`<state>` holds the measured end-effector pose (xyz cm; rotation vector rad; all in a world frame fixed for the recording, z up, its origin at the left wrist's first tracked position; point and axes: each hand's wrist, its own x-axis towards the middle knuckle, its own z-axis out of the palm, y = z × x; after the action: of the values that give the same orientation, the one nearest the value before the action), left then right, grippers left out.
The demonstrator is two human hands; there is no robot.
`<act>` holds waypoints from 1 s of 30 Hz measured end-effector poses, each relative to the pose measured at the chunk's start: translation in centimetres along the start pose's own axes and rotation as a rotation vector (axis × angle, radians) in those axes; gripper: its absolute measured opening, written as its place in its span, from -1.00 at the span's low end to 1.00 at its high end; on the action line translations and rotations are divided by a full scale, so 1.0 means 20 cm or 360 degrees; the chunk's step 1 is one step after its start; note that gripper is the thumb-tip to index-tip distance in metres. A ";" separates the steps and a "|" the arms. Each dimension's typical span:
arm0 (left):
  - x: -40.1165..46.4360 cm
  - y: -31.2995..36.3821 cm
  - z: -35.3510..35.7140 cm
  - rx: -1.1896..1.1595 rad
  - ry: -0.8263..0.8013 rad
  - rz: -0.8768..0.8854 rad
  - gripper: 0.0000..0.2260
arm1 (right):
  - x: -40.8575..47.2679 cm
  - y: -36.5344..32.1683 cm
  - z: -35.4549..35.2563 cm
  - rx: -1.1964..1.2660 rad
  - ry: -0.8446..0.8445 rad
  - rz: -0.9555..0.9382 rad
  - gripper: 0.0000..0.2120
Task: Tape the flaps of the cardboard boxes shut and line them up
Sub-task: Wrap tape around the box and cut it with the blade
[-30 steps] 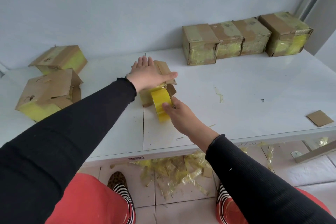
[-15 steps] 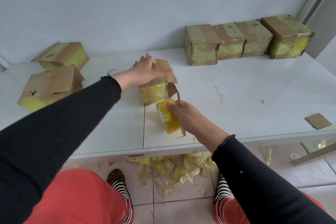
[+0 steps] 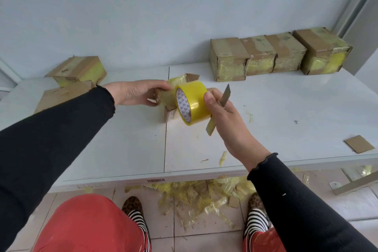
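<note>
My left hand (image 3: 137, 92) grips a small cardboard box (image 3: 166, 99) with an open flap, lifted and tilted over the middle of the white table (image 3: 286, 118). In front of the box, my right hand (image 3: 223, 112) holds a roll of yellow tape (image 3: 193, 105) together with a utility knife (image 3: 225, 98), blade pointing up. Several taped boxes (image 3: 263, 55) stand in a row against the wall at the back right. Two more boxes (image 3: 77, 70) lie at the back left, partly behind my left arm.
A loose cardboard scrap (image 3: 359, 143) lies near the table's right front edge. Bits of tape (image 3: 222, 158) dot the tabletop. A heap of yellow tape waste (image 3: 204, 192) covers the tiled floor under the table edge, between my feet.
My left hand has lifted and turned the box off the table. My right hand has raised the tape roll and knife from the tabletop toward the box.
</note>
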<state>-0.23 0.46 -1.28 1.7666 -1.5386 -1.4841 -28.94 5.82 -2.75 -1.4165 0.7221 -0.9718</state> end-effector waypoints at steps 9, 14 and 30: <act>0.01 0.04 0.07 0.0381 0.0677 0.0654 -0.53 | 0.09 0.00 0.08 -0.0172 -0.0010 -0.0139 -0.86; 0.01 0.00 0.10 0.0446 0.0549 0.0684 -0.65 | 0.14 -0.01 0.16 -0.0237 0.0029 -0.0082 -0.71; 0.02 0.02 0.04 0.1010 0.0622 0.0452 -0.53 | 0.08 0.18 0.12 -0.0926 -0.0017 0.0558 -0.64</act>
<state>-1.24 0.17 -1.44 1.8896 -2.0579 -0.4934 -25.67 5.15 -5.86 -1.7069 1.2657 -0.4923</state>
